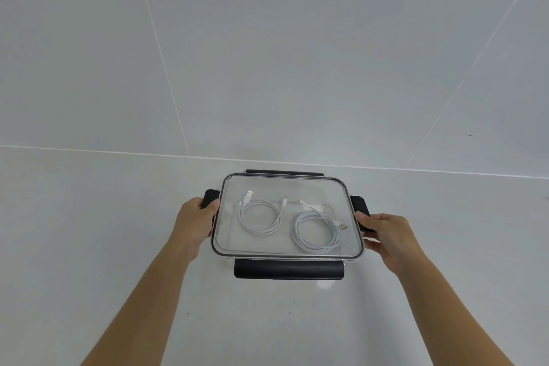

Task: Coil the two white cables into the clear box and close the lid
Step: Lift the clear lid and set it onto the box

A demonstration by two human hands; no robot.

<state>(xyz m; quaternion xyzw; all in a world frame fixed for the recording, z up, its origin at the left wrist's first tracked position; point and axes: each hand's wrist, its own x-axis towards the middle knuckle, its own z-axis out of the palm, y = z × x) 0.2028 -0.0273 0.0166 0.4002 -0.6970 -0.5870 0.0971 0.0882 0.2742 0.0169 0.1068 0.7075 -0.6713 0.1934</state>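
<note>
Tiled floor (118, 246): clear box (267, 244) holds coiled cables (298, 232); left hand (194, 221), right hand (389, 235) grip latches (360, 203).

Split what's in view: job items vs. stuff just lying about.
Job: clear box, lid, left cable, right cable, left latch in left hand, right latch in right hand.
Lying about: tiled surface, dark speck.

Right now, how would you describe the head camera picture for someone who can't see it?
A person's left hand and right hand grip the black left latch and right latch of a lidded clear box on a pale tiled surface. Inside lie two coiled white cables, the left cable and right cable, side by side.
</note>
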